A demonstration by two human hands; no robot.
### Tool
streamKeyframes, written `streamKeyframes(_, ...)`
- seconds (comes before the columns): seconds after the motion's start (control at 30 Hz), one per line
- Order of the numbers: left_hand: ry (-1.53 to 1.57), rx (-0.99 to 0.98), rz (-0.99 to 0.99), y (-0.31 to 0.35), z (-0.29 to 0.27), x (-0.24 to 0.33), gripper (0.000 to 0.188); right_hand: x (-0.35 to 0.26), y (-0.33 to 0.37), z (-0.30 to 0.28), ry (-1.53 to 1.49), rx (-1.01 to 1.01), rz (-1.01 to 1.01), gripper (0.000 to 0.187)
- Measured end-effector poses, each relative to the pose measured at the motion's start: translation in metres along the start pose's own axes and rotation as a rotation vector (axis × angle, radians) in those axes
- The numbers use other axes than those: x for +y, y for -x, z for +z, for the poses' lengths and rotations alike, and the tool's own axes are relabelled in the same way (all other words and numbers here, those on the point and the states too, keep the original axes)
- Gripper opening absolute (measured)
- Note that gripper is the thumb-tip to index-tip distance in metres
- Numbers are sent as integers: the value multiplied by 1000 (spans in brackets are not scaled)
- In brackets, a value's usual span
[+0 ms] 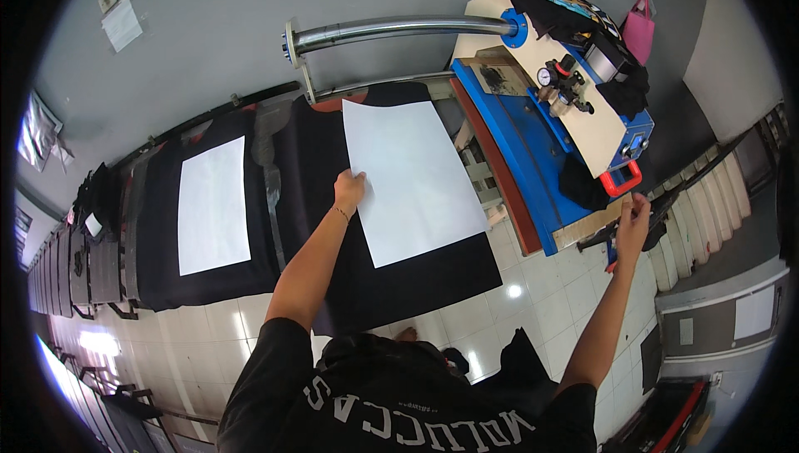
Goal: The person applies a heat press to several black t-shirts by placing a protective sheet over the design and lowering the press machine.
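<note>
My left hand [349, 191] is closed on the left edge of a large white sheet [416, 178], with the fingertips at its border. Beneath the sheet lies a black shirt [449, 274], spread flat on a narrow platen; the sheet covers much of its middle. Over to the right, my right hand [634, 216] has its fingers curled together, beside the red handle [622, 179] of a blue and cream heat press [574, 112]. Whatever those fingers hold, if anything, is too small to make out.
Left of my arm, another black garment [158, 228] carries a second white sheet [214, 207]. A row of platens [104, 253] runs off to the far left. A thick metal bar [399, 30] reaches out from the press, which has dark cloth [558, 3] draped on top.
</note>
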State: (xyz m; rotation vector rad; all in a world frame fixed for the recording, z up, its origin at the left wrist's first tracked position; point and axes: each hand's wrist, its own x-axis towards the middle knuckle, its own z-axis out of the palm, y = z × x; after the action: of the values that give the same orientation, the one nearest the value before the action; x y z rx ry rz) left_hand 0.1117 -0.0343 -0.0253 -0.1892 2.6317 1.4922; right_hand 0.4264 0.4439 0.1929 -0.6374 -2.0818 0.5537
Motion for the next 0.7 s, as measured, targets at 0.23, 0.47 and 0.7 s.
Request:
streamKeyframes(0.23,-115,-165,-109,-8,-14,10,43,1,-43,21,503,-340,-395,45)
streamKeyframes(0.47,-19,-121,-236,16,-16,16,34,-4,-50,44,578,-354,-317,47)
streamKeyframes(0.7,171,-61,-211,64,-25,5,23,-29,-33,35,613,-298,-276,58)
